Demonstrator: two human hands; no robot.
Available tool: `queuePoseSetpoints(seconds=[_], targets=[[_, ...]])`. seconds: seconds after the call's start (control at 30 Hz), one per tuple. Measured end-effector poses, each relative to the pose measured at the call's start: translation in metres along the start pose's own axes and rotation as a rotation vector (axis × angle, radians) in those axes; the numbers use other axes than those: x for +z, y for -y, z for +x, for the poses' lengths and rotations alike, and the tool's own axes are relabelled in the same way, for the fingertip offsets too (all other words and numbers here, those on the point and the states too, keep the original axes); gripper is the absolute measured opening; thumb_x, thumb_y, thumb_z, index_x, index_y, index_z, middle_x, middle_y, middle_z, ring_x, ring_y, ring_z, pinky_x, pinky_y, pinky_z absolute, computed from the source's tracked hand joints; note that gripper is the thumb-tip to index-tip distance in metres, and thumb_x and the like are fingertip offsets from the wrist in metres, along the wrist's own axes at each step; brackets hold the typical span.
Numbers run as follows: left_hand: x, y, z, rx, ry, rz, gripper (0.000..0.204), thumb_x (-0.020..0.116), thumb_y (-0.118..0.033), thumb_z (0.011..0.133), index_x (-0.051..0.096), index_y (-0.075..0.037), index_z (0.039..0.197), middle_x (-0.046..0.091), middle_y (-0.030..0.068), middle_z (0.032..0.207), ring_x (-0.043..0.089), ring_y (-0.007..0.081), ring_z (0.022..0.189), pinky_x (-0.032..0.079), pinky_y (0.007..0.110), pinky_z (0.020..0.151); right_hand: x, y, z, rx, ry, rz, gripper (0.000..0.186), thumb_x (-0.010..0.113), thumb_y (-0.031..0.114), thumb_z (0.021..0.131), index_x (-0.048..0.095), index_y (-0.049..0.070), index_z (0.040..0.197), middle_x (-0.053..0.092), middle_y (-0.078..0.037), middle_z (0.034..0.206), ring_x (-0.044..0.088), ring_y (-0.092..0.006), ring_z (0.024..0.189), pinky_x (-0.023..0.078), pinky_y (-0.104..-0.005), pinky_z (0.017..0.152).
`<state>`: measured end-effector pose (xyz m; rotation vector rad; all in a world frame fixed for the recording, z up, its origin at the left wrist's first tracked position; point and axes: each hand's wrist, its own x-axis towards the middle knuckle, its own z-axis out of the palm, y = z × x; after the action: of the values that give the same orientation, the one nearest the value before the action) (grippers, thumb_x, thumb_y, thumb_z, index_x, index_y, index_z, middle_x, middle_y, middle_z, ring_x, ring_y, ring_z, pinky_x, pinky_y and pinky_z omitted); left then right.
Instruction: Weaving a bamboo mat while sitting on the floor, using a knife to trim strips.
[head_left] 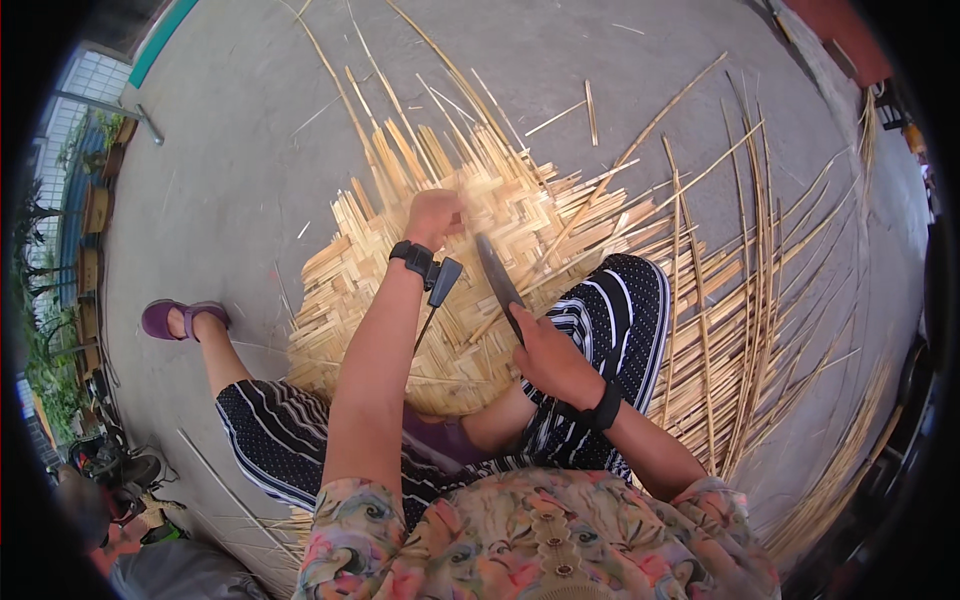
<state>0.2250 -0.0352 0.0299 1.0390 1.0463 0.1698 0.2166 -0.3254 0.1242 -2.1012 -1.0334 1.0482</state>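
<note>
A herringbone mat of pale split-bamboo strips (430,360) lies on the ground in front of me, its loose strip ends sticking out at the far and right sides. My left hand (435,217) is curled closed over the far middle of this weave, its fingertips blurred; what they grip, if anything, cannot be made out. In my right hand (560,362) is a long, dark, flat blade-like tool (496,272), held by its near end above the mat. The tool slants away and to the left, its far tip close to my left hand.
Long bamboo strips (750,300) are piled and fanned out to the right. A few loose slivers lie on the grey concrete floor (240,120). My bent knee (620,310) is beside my right hand; my left foot in a purple shoe (178,320) is out left. Planters (92,215) line the left edge.
</note>
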Motion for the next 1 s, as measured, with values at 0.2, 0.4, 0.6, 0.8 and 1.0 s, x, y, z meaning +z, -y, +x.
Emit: queuePoseSetpoints(seconds=[0.2, 0.4, 0.6, 0.8, 1.0], targets=[[-0.025, -0.011, 0.015, -0.06, 0.102, 0.294, 0.026, 0.078, -0.011, 0.083, 0.068, 0.001, 0.104, 0.065, 0.0034, 0.081, 0.061, 0.0141, 0.068, 0.05, 0.032, 0.06, 0.01, 0.005, 0.008, 0.034, 0.012, -0.109, 0.06, 0.052, 0.01, 0.089, 0.034, -0.004, 0.145, 0.057, -0.035, 0.101, 0.06, -0.051, 0.089, 0.051, -0.0521, 0.082], [-0.026, -0.01, 0.021, -0.056, 0.181, 0.344, 0.017, 0.08, -0.009, 0.081, 0.07, 0.0, 0.091, 0.066, 0.0031, 0.076, 0.058, 0.0117, 0.062, 0.047, 0.029, 0.057, 0.031, 0.002, 0.025, 0.055, -0.05, -0.188, 0.062, 0.052, 0.007, 0.089, 0.031, -0.006, 0.146, 0.054, -0.036, 0.101, 0.06, -0.0507, 0.083, 0.053, -0.0501, 0.077], [-0.012, -0.002, 0.018, 0.196, 0.095, 0.361, 0.017, 0.08, -0.009, 0.08, 0.072, 0.0, 0.091, 0.068, 0.0031, 0.081, 0.058, 0.0104, 0.068, 0.047, 0.027, 0.061, 0.067, -0.008, 0.044, 0.102, -0.108, -0.196, 0.066, 0.054, 0.002, 0.088, 0.027, -0.008, 0.148, 0.051, -0.038, 0.105, 0.059, -0.0503, 0.091, 0.052, -0.0479, 0.082], [-0.015, 0.009, 0.02, 0.413, 0.07, 0.276, 0.021, 0.082, -0.012, 0.079, 0.073, 0.0, 0.094, 0.067, 0.0012, 0.082, 0.056, 0.0087, 0.069, 0.045, 0.025, 0.061, 0.066, -0.012, 0.033, -0.003, -0.1, 0.0, 0.071, 0.055, 0.003, 0.087, 0.023, -0.007, 0.15, 0.049, -0.038, 0.109, 0.056, -0.0526, 0.097, 0.048, -0.0505, 0.089], [-0.009, 0.008, 0.015, 0.326, 0.056, 0.27, 0.021, 0.082, -0.012, 0.08, 0.072, 0.0, 0.095, 0.067, 0.0002, 0.085, 0.056, 0.0067, 0.07, 0.045, 0.024, 0.061, 0.06, -0.013, 0.053, 0.059, -0.081, -0.076, 0.073, 0.057, 0.004, 0.086, 0.023, -0.006, 0.15, 0.049, -0.038, 0.108, 0.057, -0.0529, 0.094, 0.049, -0.0506, 0.087]])
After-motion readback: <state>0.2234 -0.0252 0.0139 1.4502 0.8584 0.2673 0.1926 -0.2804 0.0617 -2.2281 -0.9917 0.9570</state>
